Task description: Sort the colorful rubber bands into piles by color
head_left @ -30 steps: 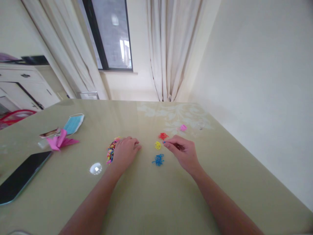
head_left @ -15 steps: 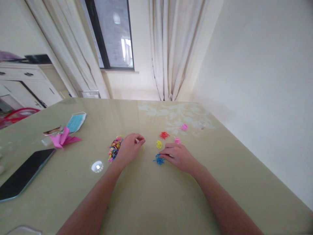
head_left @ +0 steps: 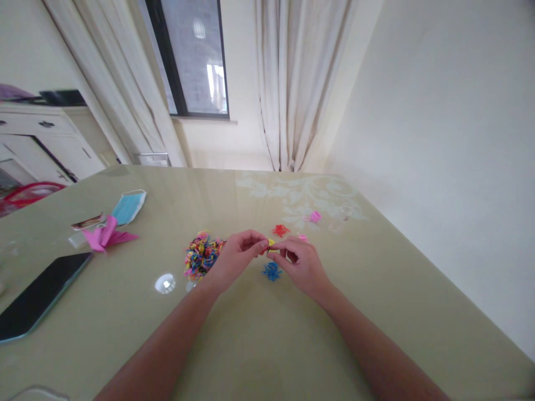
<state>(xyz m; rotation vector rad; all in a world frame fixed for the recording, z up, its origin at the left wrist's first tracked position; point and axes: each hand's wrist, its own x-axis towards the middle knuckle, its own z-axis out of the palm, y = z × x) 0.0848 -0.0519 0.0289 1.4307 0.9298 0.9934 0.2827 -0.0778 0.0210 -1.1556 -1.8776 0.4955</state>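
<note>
My left hand [head_left: 243,253] is closed in a pinch, with a tiny reddish and dark rubber band [head_left: 264,251] at the fingertips. Facing it, my right hand [head_left: 304,262] also pinches, its fingertips almost touching the left ones; what it grips is too small to make out. Behind the fingertips a bit of the yellow bands [head_left: 271,243] shows. Just below lies a small pile of blue rubber bands [head_left: 272,271], and beyond is a red pile [head_left: 281,230]. Pink bands [head_left: 302,238] are partly hidden behind my right hand. A mixed multicoloured heap [head_left: 201,256] lies left of my left hand.
Another pink bunch [head_left: 315,216] lies farther back on the table [head_left: 267,345]. To the left are a shiny round dome [head_left: 165,283], a phone [head_left: 42,292], a folded pink paper piece [head_left: 107,236] and a blue face mask [head_left: 129,208]. A wall stands along the right.
My left hand has moved right, away from the multicoloured heap, uncovering more of it. My right hand has shifted slightly left and up from the blue pile, and the fingertips now meet by the yellow bands.
</note>
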